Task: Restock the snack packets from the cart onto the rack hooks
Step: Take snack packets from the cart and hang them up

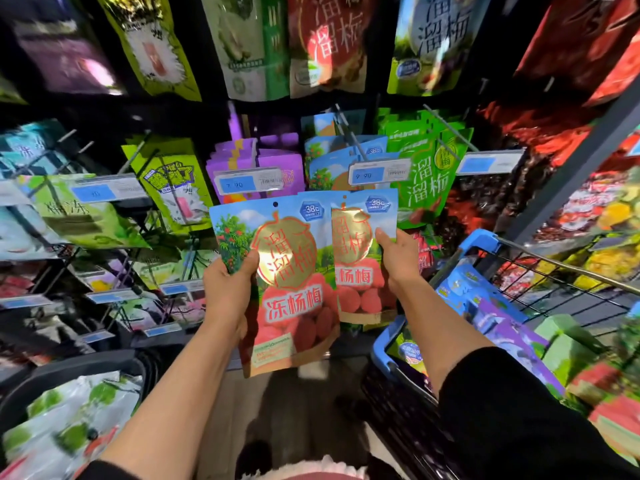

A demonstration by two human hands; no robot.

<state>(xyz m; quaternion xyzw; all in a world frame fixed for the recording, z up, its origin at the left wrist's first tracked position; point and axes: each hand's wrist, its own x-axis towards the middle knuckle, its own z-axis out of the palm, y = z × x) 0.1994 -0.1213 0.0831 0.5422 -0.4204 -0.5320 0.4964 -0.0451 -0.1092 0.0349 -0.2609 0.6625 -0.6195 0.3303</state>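
Two blue snack packets with a gold fruit emblem and red berries are held up in front of the rack. My left hand grips the nearer packet by its left edge, thumb on the front. My right hand pinches the second packet at its right edge; this one sits partly behind the first. Just above them, matching blue packets hang on a rack hook with a price tag at its tip. The cart with blue corners stands at the right.
Purple packets hang left of the blue ones, green packets to their right. Yellow-green packets and more hooks with tags fill the left rack. The cart holds mixed purple, blue and green packets. A basket with pale packets sits lower left.
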